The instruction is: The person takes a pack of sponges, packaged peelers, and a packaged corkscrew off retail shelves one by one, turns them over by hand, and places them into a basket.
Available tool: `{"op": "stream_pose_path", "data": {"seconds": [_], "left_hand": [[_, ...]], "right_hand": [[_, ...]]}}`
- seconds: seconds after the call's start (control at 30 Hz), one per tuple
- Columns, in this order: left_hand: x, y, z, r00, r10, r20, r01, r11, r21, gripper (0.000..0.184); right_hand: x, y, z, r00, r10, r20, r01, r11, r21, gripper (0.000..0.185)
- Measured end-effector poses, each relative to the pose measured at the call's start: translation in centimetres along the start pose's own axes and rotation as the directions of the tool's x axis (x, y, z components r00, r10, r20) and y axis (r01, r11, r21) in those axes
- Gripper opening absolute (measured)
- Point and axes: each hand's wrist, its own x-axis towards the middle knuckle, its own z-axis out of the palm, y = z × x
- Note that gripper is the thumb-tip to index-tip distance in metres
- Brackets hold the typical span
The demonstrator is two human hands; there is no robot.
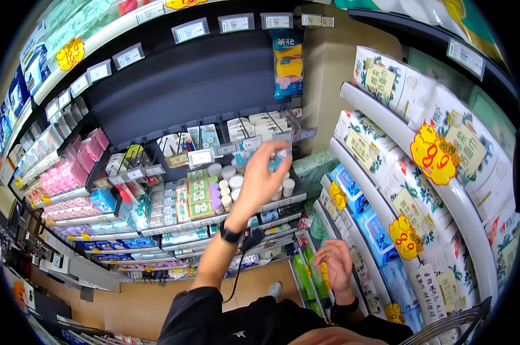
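My left hand (pixel 263 178) reaches out over the shelf of small jars and bottles, its thumb and fingers curved round a small clear object (pixel 282 154). What kind of object it is I cannot make out. Below and beside that hand stand white-lidded jars (pixel 228 172) and purple-capped bottles (pixel 215 195). Green-and-tan boxes (pixel 200 194) are stacked to their left. My right hand (pixel 334 263) hangs lower, near the right-hand shelves, with its fingers loosely bent, apart and holding nothing visible. Blue wipes packs (pixel 376 236) lie to the right of it.
Hanging packs on metal hooks (pixel 260 123) stick out above the jars. A sponge pack (pixel 288 63) hangs at the back. White tissue packs (pixel 412 192) fill the right shelves, whose edges (pixel 461 195) curve close by. Pink packs (pixel 79 158) stand at left; tan floor (pixel 173 299) lies below.
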Motion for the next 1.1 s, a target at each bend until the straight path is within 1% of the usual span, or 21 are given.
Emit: {"op": "stream_pose_path", "data": {"seconds": [0.03, 0.1, 0.17, 0.2, 0.27, 0.3, 0.37, 0.4, 0.43, 0.5, 0.53, 0.6, 0.67, 0.73, 0.87, 0.9, 0.97, 1.03, 1.1], "left_hand": [[3.0, -1.8, 0.5, 0.999, 0.027, -0.025, -0.027, 1.0, 0.002, 0.028], [9.1, -5.2, 1.5, 0.998, 0.025, -0.059, -0.025, 1.0, -0.006, 0.034], [15.2, -8.7, 2.3, 0.997, -0.017, -0.077, 0.023, 0.997, 0.072, 0.047], [17.5, -10.2, 2.6, 0.997, -0.006, -0.079, 0.011, 0.998, 0.065, 0.047], [22.2, -13.0, 2.9, 0.992, -0.114, -0.061, 0.127, 0.947, 0.296, 0.06], [24.2, -14.8, 3.0, 0.988, -0.141, -0.053, 0.151, 0.936, 0.319, 0.069], [27.3, -17.3, 3.4, 0.979, -0.178, -0.098, 0.201, 0.924, 0.325, 0.071], [28.7, -18.8, 3.9, 0.968, -0.219, -0.123, 0.245, 0.933, 0.262, 0.076], [29.4, -19.2, 4.2, 0.971, -0.211, -0.111, 0.234, 0.936, 0.264, 0.076], [30.7, -20.1, 4.8, 0.941, -0.306, -0.141, 0.33, 0.923, 0.197, 0.08], [31.1, -20.6, 5.3, 0.942, -0.297, -0.156, 0.32, 0.936, 0.15, 0.08], [31.3, -21.5, 5.7, 0.944, -0.302, -0.13, 0.318, 0.939, 0.128, 0.08], [31.8, -21.5, 6.6, 0.949, -0.298, -0.106, 0.308, 0.946, 0.098, 0.08], [31.7, -21.6, 6.9, 0.943, -0.314, -0.107, 0.319, 0.947, 0.029, 0.075], [32.8, -24.3, 7.9, 0.946, -0.306, -0.102, 0.312, 0.949, 0.05, 0.073], [32.8, -24.5, 8.1, 0.953, -0.293, -0.081, 0.297, 0.954, 0.04, 0.072], [32.9, -24.8, 8.5, 0.957, -0.284, -0.06, 0.286, 0.958, 0.032, 0.07], [33.3, -24.6, 9.2, 0.973, -0.225, -0.042, 0.22, 0.97, -0.105, 0.069], [33.3, -24.6, 9.7, 0.97, -0.237, -0.051, 0.232, 0.968, -0.1, 0.066]], "right_hand": [[0.8, 0.2, 0.0, 1.0, -0.012, 0.004, 0.012, 1.0, -0.005, 0.047], [2.3, 0.5, -0.1, 0.999, -0.031, 0.01, 0.032, 0.999, -0.012, 0.047], [3.8, 0.6, 0.0, 0.998, -0.061, -0.001, 0.061, 0.997, -0.041, 0.047], [4.3, 0.8, 0.0, 0.997, -0.077, -0.025, 0.076, 0.996, -0.045, 0.047], [5.2, 0.7, -0.3, 0.994, -0.099, -0.038, 0.096, 0.993, -0.064, 0.046], [5.6, 0.7, -0.4, 0.993, -0.104, -0.056, 0.1, 0.993, -0.067, 0.045], [6.5, 0.8, -0.4, 0.987, -0.148, -0.065, 0.144, 0.988, -0.061, 0.044], [6.9, 0.9, -0.4, 0.986, -0.157, -0.063, 0.152, 0.986, -0.076, 0.044], [7.1, 1.1, -0.4, 0.985, -0.162, -0.062, 0.156, 0.984, -0.089, 0.044], [7.5, 1.4, -0.7, 0.982, -0.174, -0.07, 0.168, 0.982, -0.09, 0.043], [7.7, 1.4, -0.8, 0.983, -0.171, -0.073, 0.163, 0.981, -0.101, 0.043], [7.7, 1.3, -1.1, 0.983, -0.163, -0.08, 0.153, 0.981, -0.118, 0.043], [7.9, 1.1, -1.6, 0.983, -0.169, -0.076, 0.164, 0.984, -0.076, 0.039], [8.0, 1.3, -1.9, 0.981, -0.177, -0.085, 0.17, 0.982, -0.079, 0.039], [8.2, 1.7, -2.1, 0.979, -0.181, -0.094, 0.175, 0.982, -0.07, 0.039], [8.2, 1.8, -2.1, 0.979, -0.179, -0.095, 0.173, 0.982, -0.071, 0.039], [8.4, 2.0, -1.8, 0.976, -0.17, -0.135, 0.156, 0.982, -0.103, 0.043], [8.6, 2.0, -1.5, 0.978, -0.16, -0.134, 0.147, 0.984, -0.104, 0.043], [8.6, 2.1, -1.6, 0.98, -0.148, -0.132, 0.134, 0.985, -0.108, 0.043]]}}
